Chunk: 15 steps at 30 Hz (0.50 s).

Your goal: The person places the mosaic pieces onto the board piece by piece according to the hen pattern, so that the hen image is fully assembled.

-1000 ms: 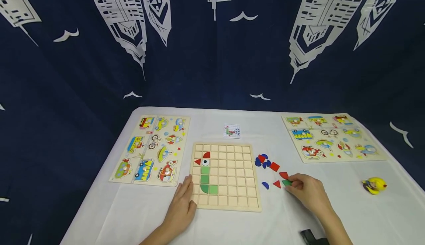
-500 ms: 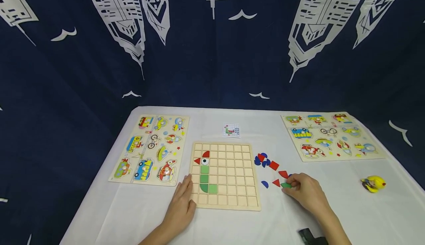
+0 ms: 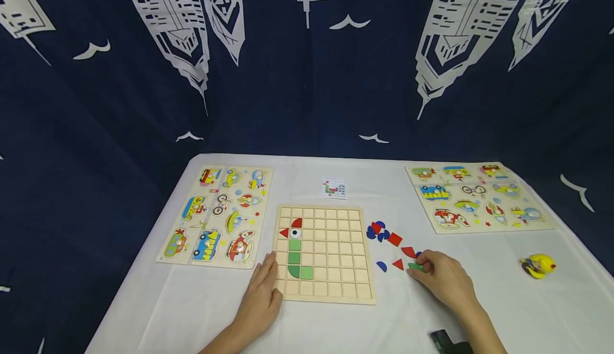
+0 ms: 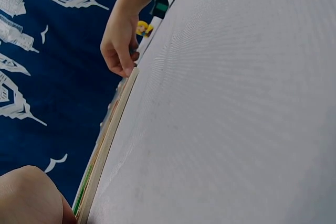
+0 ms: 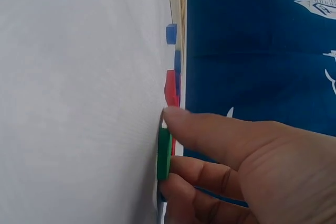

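Note:
Flat on the left edge of the wooden grid board rests my left hand, fingers straight. Several pieces lie in its cells: a red triangle, a red quarter circle, an eye tile, green squares and a green quarter circle. Right of the board, my right hand pinches a green piece between thumb and fingers, low at the tabletop; the fingers partly hide its shape. Near it lie a red triangle, a red curved piece and a blue half circle.
A small picture card lies behind the board. Picture puzzle boards stand left and right. A red square and a cluster of blue pieces lie nearby. A yellow toy figure sits far right.
The green piece has turned and shifted slightly toward the near side under my right fingers. A blue piece now shows beside that hand. The left hand stays on the board.

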Each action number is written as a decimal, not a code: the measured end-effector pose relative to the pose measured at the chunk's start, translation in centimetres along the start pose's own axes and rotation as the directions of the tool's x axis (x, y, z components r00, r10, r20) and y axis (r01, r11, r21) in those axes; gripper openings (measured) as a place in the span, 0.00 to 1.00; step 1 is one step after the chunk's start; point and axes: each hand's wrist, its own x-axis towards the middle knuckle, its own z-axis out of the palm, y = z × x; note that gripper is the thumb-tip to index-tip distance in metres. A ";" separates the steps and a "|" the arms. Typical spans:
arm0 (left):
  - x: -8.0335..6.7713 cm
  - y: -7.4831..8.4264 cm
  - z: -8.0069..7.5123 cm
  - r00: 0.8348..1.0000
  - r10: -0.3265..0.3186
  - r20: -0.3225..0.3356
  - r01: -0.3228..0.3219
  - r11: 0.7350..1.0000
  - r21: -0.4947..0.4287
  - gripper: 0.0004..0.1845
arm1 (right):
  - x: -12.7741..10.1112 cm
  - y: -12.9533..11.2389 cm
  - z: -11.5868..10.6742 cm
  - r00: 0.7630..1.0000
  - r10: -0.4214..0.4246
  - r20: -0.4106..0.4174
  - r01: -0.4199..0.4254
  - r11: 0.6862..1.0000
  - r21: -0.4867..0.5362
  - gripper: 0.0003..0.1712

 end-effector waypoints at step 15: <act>0.0 -0.2 0.1 1.000 0.022 -0.007 -0.022 1.000 0.008 0.32 | -0.2 0.3 -0.1 0.980 -0.149 0.130 0.136 0.985 0.106 0.16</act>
